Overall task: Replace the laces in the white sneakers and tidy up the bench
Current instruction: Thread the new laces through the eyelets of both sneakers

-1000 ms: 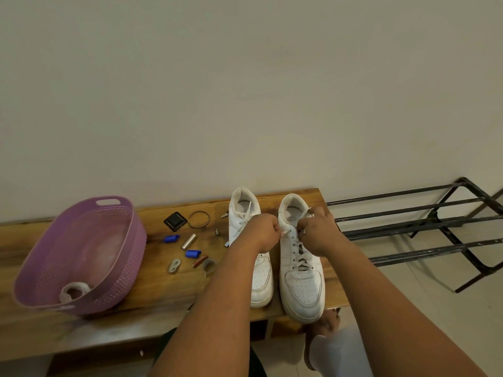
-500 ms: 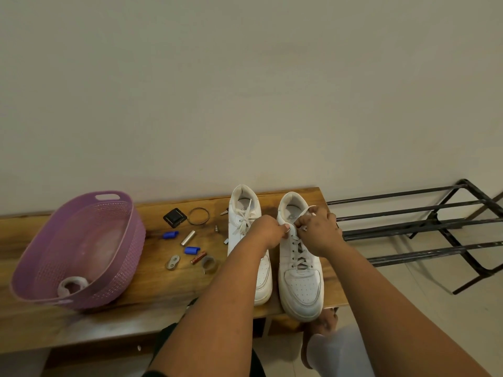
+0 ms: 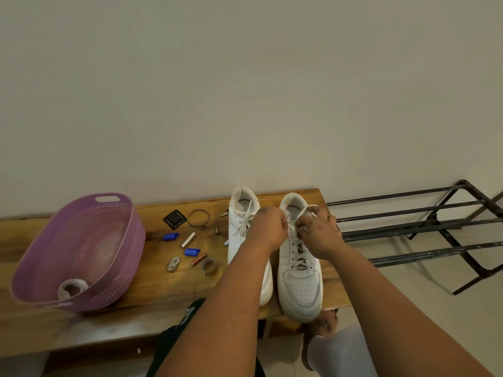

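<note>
Pinching lace ends at the top eyelets, my left hand [image 3: 268, 231] and right hand [image 3: 317, 231] finish the right sneaker [image 3: 299, 284]. Beside my left hand, the other sneaker [image 3: 241, 227] looks laced; clutter [image 3: 190, 240] beyond it awaits tidying.

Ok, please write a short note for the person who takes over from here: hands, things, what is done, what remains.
Left hand and right hand: both grip the lace at the top of the right sneaker.
Left sneaker: laced and tied, beside it on the bench.
Left to do: tie the right sneaker; put the small items into the purple basket, which holds one tape roll.
</note>
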